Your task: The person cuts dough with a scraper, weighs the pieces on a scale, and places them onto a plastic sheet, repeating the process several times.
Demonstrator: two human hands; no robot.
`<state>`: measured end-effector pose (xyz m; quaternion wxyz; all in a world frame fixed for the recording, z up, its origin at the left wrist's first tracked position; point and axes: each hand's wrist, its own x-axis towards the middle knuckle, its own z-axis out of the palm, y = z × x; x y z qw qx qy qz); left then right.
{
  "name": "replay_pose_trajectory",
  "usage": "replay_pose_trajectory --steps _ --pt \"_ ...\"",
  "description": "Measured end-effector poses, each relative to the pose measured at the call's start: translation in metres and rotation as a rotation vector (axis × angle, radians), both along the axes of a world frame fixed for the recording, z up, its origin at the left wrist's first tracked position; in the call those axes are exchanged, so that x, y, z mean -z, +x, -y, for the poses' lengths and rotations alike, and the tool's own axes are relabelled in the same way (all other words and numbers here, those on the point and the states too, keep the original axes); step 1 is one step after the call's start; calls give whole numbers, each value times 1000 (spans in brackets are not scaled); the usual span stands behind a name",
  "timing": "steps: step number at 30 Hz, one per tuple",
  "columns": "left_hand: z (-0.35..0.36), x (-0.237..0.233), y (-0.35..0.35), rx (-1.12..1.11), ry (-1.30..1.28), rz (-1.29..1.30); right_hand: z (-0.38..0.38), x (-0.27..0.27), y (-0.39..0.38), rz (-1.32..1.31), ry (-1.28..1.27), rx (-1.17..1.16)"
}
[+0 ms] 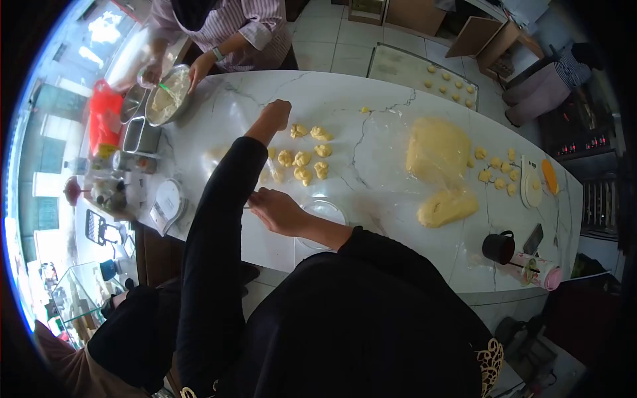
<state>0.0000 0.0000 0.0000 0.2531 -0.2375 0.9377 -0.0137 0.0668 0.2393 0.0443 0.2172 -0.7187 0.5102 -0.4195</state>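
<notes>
- Black sleeves (215, 219) and dark top (358, 325) nearest camera, bottom centre; one arm reaches up from lower left, other comes in from right.
- Dough pieces (302, 158) on white table (378, 249), upper centre-left of frame. Small knobbly lumps, loose cluster, a few touching; no clear long axis each, cluster runs more up-down than across.
- Left hand (275, 115) above and left of cluster, close to top-left piece. Fingers curled in, fist-like; can't tell if anything held.
- Right hand (277, 211) below and left of cluster, fingers pointing left, away from most pieces. Fingers bent and bunched, near closed; hold at tips can't be made out.
- Left hand looks nearer the top pieces, right hand nearer the lower-left ones.
- Clear round dish (325, 210) just right of right hand, below cluster.
- Big dough slab (434, 149) right of centre, clear plastic about it; dough log (448, 207) below, long axis mostly left-right, right end slightly up.
- Small dough balls (497, 174) further right, beside white scale (530, 182).
- Upper left: co-worker's hand (199, 70) at rim of metal bowl (182, 107).
</notes>
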Motion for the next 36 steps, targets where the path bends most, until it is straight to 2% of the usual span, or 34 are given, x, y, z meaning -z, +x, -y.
replay_pose_trajectory --steps 2,3,5,8,12,14,15,17,18,20,21,23,25,28,29,32,36 --pt "-6 1 17 -85 18 -117 -1 -6 5 -48 -7 -15" --pt "0 3 -3 -88 6 -158 8 5 -14 -89 -19 -19" --pt "-10 1 3 -161 4 -162 5 7 -7 -62 -98 -16" --pt "-15 -7 7 -171 7 -114 -1 8 0 -14 -52 -13" --pt "-31 -50 2 -170 -94 -204 -4 3 -3 20 -3 0" --pt "-17 -74 -7 -199 84 -296 -5 4 -9 176 -69 51" --pt "-17 -89 -6 -134 50 -407 -8 1 -15 214 -91 130" --pt "-47 -155 2 -41 120 -696 -9 0 -26 324 14 332" --pt "-67 -183 10 37 173 -926 -7 0 -33 441 2 432" --pt "-109 -231 31 67 274 -1185 -2 -4 -53 636 -18 605" --pt "-124 -234 45 66 270 -1188 0 -6 -67 713 -20 678" --pt "-144 -239 74 59 390 -1384 13 14 -97 774 -164 783" --pt "-160 -226 100 -48 484 -1331 21 35 -127 731 -205 906" --pt "-179 -199 134 -185 548 -1202 27 76 -160 791 -60 998" --pt "-186 -192 145 -238 565 -1166 25 80 -166 741 40 1025" --pt "-202 -174 172 -315 613 -1115 20 98 -172 692 66 1092" --pt "-230 -164 185 -368 638 -1125 3 95 -174 842 3 1147"
